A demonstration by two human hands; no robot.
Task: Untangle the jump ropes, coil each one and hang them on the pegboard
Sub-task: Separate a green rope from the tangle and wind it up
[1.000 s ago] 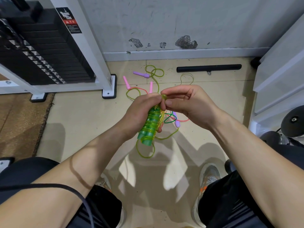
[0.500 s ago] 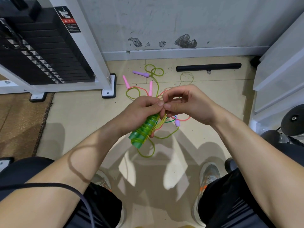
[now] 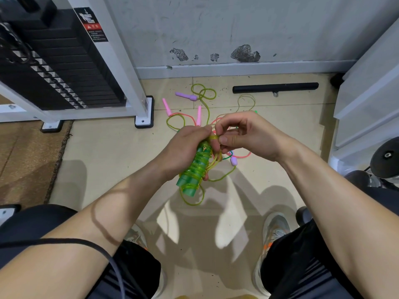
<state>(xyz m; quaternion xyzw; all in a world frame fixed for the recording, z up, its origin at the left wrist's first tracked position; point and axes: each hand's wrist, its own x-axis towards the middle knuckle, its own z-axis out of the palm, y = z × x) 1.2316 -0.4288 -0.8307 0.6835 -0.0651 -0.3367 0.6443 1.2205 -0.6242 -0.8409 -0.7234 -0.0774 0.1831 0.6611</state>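
Scuffed grey wall (image 3: 216,29) meets beige floor tiles (image 3: 103,160); weight stack (image 3: 54,67) and perhaps carpet (image 3: 26,156) left.

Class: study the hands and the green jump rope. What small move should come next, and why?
Probably the right hand winds one more turn round the green handles. The left hand grips them, already wrapped; the right pinches the cord at their top, and a slack loop hangs below.

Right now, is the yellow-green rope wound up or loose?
Partly wound: many turns of yellow-green rope wrap the green handles in the left hand, while a loose loop hangs below them.
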